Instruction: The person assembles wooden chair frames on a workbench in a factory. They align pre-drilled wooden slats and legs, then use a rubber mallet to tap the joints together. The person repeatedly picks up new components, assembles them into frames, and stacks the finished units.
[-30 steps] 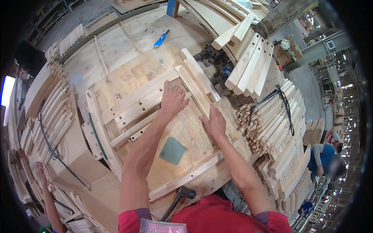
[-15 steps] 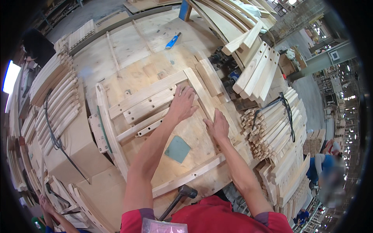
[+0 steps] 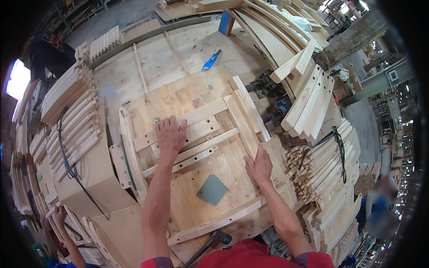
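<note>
A light wooden frame lies flat in front of me, with a curved left post (image 3: 128, 154), a right rail (image 3: 242, 123) and a near rail (image 3: 219, 222). Between the posts run a far slat (image 3: 205, 112), a drilled slat (image 3: 203, 128) and narrower strips, one of them a strip with holes (image 3: 195, 159). My left hand (image 3: 171, 136) lies palm down over the left part of the slats, its fingers outstretched. My right hand (image 3: 260, 166) grips the right rail, thumb on its inner side; some of those fingers are hidden. A grey-green square pad (image 3: 212, 190) lies inside the frame.
A black-headed mallet (image 3: 220, 236) lies near my body. Across the bench are a blue utility knife (image 3: 212, 60) and a loose board (image 3: 251, 109) beside clamps. Bundled sticks (image 3: 324, 156) stand right, stacked wooden parts (image 3: 73, 129) left. A co-worker's hands (image 3: 59, 215) show lower left.
My left hand has moved left along the slats, from near the right rail to the left part. My right hand stays at the right rail. The whole view has shifted slightly.
</note>
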